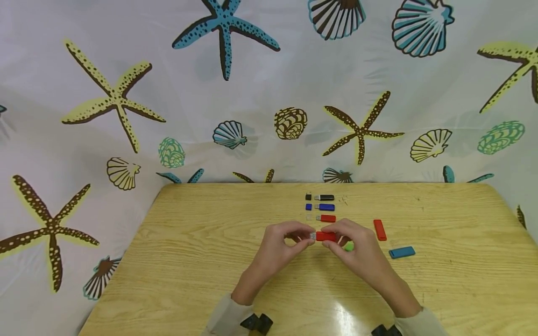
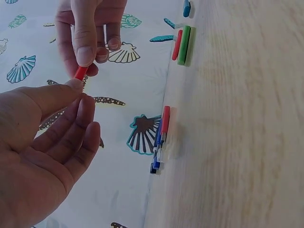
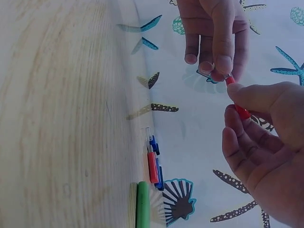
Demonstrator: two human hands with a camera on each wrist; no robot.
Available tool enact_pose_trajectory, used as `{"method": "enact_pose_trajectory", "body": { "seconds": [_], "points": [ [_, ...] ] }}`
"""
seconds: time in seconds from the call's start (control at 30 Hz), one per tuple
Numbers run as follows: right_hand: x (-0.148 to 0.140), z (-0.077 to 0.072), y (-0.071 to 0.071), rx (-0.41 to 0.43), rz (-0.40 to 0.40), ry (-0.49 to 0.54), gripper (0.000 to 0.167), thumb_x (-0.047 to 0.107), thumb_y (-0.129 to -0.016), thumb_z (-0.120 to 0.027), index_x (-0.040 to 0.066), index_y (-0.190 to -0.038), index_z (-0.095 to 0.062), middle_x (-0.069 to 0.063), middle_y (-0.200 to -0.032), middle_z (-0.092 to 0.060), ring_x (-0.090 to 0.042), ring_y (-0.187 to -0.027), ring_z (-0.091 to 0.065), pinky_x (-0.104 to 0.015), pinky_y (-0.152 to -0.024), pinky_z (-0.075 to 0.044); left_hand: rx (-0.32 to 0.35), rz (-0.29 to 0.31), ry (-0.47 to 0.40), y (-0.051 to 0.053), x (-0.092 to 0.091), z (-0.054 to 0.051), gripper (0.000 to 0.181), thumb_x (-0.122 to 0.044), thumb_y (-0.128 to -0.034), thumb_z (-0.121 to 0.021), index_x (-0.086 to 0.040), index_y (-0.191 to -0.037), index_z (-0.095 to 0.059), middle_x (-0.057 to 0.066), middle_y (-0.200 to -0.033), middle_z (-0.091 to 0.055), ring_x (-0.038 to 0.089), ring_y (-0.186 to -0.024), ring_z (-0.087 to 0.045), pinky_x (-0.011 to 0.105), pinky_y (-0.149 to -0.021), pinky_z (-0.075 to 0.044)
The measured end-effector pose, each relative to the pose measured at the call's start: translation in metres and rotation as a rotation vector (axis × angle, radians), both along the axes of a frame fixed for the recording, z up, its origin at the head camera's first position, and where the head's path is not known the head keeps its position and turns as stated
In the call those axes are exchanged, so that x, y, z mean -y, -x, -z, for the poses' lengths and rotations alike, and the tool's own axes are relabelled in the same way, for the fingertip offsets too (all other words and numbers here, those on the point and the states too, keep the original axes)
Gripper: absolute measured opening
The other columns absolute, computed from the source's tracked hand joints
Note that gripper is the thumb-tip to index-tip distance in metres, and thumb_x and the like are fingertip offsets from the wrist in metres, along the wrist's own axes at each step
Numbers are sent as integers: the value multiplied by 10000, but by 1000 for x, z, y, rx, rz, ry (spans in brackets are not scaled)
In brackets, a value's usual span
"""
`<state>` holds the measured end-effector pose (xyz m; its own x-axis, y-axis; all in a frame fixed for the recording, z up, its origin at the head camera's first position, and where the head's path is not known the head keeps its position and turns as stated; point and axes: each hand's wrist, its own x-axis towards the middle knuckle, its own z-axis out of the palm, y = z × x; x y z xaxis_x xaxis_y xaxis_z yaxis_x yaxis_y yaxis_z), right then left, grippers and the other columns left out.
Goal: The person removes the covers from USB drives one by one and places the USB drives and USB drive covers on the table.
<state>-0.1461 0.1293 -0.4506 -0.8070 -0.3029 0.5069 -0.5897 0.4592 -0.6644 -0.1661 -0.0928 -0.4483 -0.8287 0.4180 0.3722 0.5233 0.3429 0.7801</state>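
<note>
Above the table, both hands meet at a red USB stick [image 1: 325,236] held level. My right hand [image 1: 357,242] pinches its red body between thumb and fingers. At the stick's left end, the thumb and fingertips of my left hand [image 1: 279,245] pinch a clear or metallic tip [image 1: 313,236]. Whether that tip is a clear cap or the bare plug, I cannot tell. In the left wrist view only a short piece of the red body [image 2: 81,72] shows between the fingertips. The right wrist view shows the red body [image 3: 241,111] running under the right thumb.
Beyond the hands lie uncapped black [image 1: 326,198], blue [image 1: 326,207] and red [image 1: 328,218] USB sticks, each with its cap to the left. A green stick [image 1: 349,246] is partly behind the right hand. Further right are another red stick [image 1: 379,230] and a teal one [image 1: 402,252].
</note>
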Motion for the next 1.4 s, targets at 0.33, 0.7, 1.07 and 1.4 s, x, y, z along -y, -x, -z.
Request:
{"method": "enact_pose_trajectory", "body": {
  "seconds": [0.33,0.7,1.07,1.4],
  "points": [
    [-2,1,1,-44,-12,-33,207,61,-883,-812,92,-1086,-784,32,-977,-737,-37,-728,-616,-249,-609,-561,-21,5,-2,-1,-1,0,172,-84,-906,-792,-68,-1077,-780,30,-980,-756,127,-830,-711,273,-757,-598],
    [-6,0,-1,-90,-43,-62,229,18,-861,-821,75,-1080,-785,20,-996,-710,-65,-771,-613,-272,-590,-564,-24,21,8,-1,-1,-2,153,-86,-896,-800,-69,-1049,-801,23,-998,-764,82,-835,-700,239,-759,-590],
    [-8,-4,-1,-112,-65,-71,231,50,-866,-825,99,-1087,-778,44,-1034,-740,-38,-779,-619,-319,-643,-582,-18,-14,-2,-2,0,-2,172,-105,-889,-805,-79,-1059,-812,-4,-1003,-773,81,-822,-704,256,-759,-592],
    [-9,-7,-3,-111,-91,-82,238,24,-859,-825,104,-1076,-772,40,-1027,-737,-60,-828,-641,-335,-663,-591,-24,10,15,-2,0,-3,149,-90,-883,-815,-94,-1032,-816,-4,-978,-774,78,-847,-705,372,-763,-614]
  ]
}}
